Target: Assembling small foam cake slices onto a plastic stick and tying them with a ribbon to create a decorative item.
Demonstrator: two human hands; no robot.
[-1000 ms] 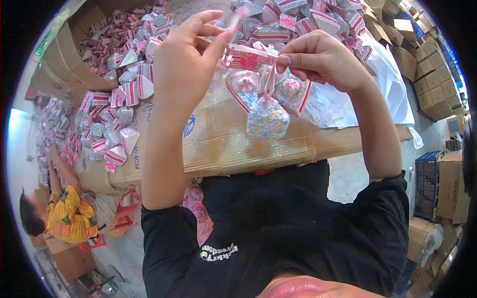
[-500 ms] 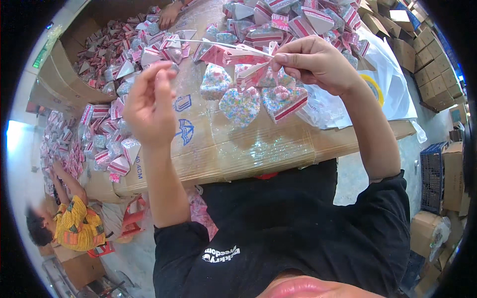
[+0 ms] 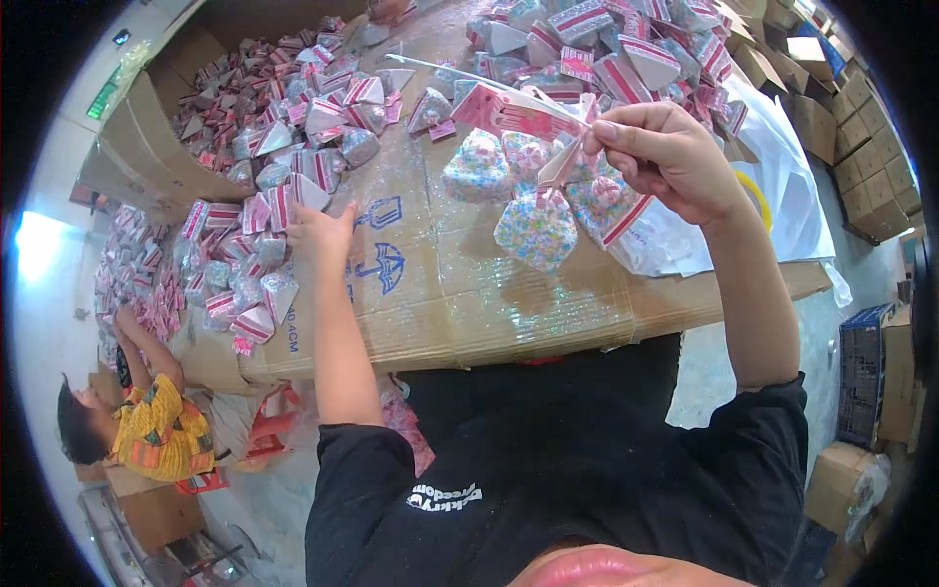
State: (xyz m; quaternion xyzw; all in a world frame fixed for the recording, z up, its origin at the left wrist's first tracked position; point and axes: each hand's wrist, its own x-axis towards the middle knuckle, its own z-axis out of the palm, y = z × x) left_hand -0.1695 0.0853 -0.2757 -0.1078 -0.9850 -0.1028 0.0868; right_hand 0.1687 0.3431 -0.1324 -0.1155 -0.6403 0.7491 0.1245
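Observation:
Pinched in my right hand [image 3: 670, 161] are the pink paper tags [image 3: 518, 114] of several toy cake slices [image 3: 536, 232]. These wedge pieces hang below the fingers in a cluster, white with coloured sprinkles and pink trim. From the bunch a thin white rod or tie [image 3: 430, 65] juts out to the left. My left hand [image 3: 323, 238] reaches over the near edge of a heap of similar wrapped slices [image 3: 240, 249], its thumb and fingers apart. Its fingertips are at a pink-and-white slice [image 3: 310, 193]; whether they touch it I cannot tell.
Flattened cardboard [image 3: 460, 318] covers the table. An open carton [image 3: 147, 142] full of slices stands at far left, another pile [image 3: 626, 59] at the far right. White plastic sheeting [image 3: 787, 186] and yellow tape [image 3: 755, 201] lie right. A person in yellow [image 3: 161, 430] sits left.
My left hand has swung from mid-air down to the heap of slices on the left. My right hand still holds the bunch, and the whole scene has shifted slightly right in view.

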